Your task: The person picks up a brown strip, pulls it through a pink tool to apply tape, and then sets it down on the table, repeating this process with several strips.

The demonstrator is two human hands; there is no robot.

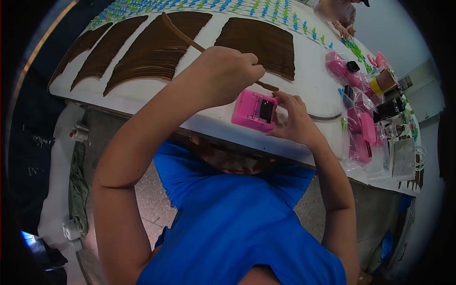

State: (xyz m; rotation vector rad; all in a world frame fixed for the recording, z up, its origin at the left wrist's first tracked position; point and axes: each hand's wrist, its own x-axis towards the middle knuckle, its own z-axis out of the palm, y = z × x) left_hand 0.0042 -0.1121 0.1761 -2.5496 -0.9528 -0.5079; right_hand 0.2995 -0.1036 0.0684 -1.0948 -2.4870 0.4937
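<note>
My left hand (231, 71) is closed around a thin brown strip (183, 36). One length of it runs up and left over the laid-out strips; a short end (267, 86) sticks out below the fist beside the pink device. My right hand (298, 118) curls around the right side of a small pink plastic device (248, 110), thumb and forefinger at its edges. The device has a dark, glossy part on top and sits near the table's front edge. Rows of similar brown strips (147, 52) lie side by side behind my left arm, and another block (259, 42) lies beyond my hands.
Many small blue and green pieces (256, 9) line the back of the white table (209, 124). On the right are pink items in clear bags (363, 128), a yellow-and-brown roll (381, 84) and a black object (390, 109). Another person (338, 19) is at the far right.
</note>
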